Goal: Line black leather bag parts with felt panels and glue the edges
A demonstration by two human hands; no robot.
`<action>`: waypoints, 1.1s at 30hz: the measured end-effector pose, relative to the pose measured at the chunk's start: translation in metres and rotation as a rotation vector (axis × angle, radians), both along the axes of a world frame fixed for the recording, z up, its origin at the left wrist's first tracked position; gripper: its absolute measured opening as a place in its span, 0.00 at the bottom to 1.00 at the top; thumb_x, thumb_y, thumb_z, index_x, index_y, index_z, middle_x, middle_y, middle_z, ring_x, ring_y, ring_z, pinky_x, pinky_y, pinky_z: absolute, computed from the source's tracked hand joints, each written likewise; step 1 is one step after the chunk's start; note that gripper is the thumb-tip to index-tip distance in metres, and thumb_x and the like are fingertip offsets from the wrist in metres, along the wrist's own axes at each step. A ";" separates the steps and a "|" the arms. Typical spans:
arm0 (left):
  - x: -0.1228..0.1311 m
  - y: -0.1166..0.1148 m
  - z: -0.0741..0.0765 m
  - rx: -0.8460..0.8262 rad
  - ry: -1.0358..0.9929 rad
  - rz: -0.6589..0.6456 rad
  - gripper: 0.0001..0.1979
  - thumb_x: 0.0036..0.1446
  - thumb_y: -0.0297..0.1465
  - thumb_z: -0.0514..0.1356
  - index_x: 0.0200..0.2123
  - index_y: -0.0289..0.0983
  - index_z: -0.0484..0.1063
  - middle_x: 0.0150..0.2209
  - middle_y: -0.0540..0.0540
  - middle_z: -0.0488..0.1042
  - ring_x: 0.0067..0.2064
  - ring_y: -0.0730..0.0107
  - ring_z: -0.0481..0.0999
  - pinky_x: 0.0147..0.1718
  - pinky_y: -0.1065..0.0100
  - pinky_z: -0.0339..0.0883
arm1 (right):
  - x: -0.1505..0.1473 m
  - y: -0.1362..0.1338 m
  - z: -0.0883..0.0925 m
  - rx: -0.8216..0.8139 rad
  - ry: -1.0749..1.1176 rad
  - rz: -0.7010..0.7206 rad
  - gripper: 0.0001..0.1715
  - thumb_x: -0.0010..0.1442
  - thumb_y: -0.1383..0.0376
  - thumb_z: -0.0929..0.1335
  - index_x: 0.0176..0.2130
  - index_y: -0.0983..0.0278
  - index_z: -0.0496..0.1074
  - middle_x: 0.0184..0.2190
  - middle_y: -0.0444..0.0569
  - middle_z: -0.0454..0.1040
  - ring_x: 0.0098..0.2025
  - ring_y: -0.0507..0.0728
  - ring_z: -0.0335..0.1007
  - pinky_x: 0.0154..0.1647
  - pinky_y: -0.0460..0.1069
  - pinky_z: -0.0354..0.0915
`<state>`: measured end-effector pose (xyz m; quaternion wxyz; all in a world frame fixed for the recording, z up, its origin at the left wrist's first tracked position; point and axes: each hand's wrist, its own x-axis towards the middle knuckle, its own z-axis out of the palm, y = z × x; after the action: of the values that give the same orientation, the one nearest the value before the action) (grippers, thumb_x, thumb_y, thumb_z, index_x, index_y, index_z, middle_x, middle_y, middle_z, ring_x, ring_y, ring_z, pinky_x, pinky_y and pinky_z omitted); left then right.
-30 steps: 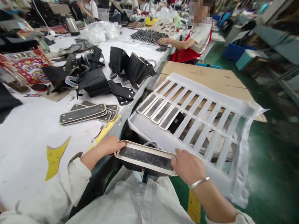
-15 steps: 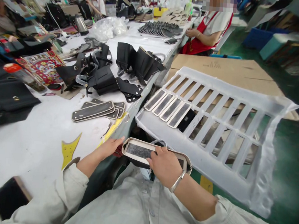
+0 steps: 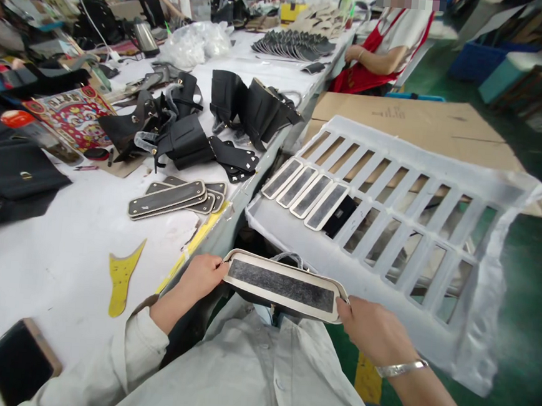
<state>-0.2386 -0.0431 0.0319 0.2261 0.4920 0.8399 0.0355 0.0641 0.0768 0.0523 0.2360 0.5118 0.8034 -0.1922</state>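
Between my two hands is a black handbag (image 3: 280, 286) with a long, narrow, cream-edged face turned up toward me. A dark grey strip runs along the middle of that face. My left hand (image 3: 205, 276) grips its left end, fingers curled round the edge. At the opposite end, my right hand (image 3: 367, 326) pinches the corner, thumb on the rim. A plastic-wrapped handle loop (image 3: 290, 256) shows behind the bag's far edge; most of the body is hidden below. Left of the bag, riveted dark strips (image 3: 168, 200) with pale edges lie stacked on the white table (image 3: 78, 263).
A slotted white foam-like sheet (image 3: 393, 206) on the right carries several cream-edged dark panels (image 3: 305, 196). Black bag parts (image 3: 186, 140) crowd the table behind. A yellow template (image 3: 123, 279) and a phone (image 3: 21, 361) lie at left. A co-worker in a red apron (image 3: 375, 45) sits beyond.
My right hand has moved from the middle of the bag's upturned face to its right end, uncovering the dark strip. My left hand has closed round the left end.
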 end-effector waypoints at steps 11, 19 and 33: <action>0.001 -0.003 -0.010 0.028 0.057 -0.031 0.21 0.60 0.37 0.46 0.20 0.36 0.67 0.21 0.46 0.69 0.26 0.71 0.65 0.27 0.69 0.49 | -0.010 0.003 0.000 0.028 -0.026 0.269 0.16 0.56 0.75 0.59 0.31 0.70 0.75 0.29 0.61 0.75 0.35 0.64 0.75 0.32 0.54 0.66; 0.000 -0.007 -0.017 0.125 0.057 -0.071 0.20 0.60 0.36 0.46 0.23 0.35 0.69 0.26 0.43 0.73 0.31 0.67 0.70 0.31 0.68 0.56 | -0.008 0.003 -0.005 0.014 -0.018 0.261 0.13 0.55 0.76 0.61 0.30 0.72 0.74 0.30 0.62 0.75 0.34 0.65 0.75 0.32 0.54 0.66; 0.006 -0.011 -0.019 0.309 -0.778 0.678 0.30 0.54 0.53 0.48 0.26 0.32 0.74 0.22 0.45 0.73 0.25 0.68 0.71 0.29 0.67 0.67 | -0.002 0.004 -0.013 -0.018 0.082 0.100 0.21 0.63 0.69 0.55 0.28 0.70 0.72 0.26 0.58 0.74 0.26 0.57 0.73 0.27 0.50 0.63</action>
<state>-0.2324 -0.0539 0.0125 0.4215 0.1715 0.7908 0.4093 0.0620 0.0810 0.0390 0.2171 0.4608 0.8350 -0.2083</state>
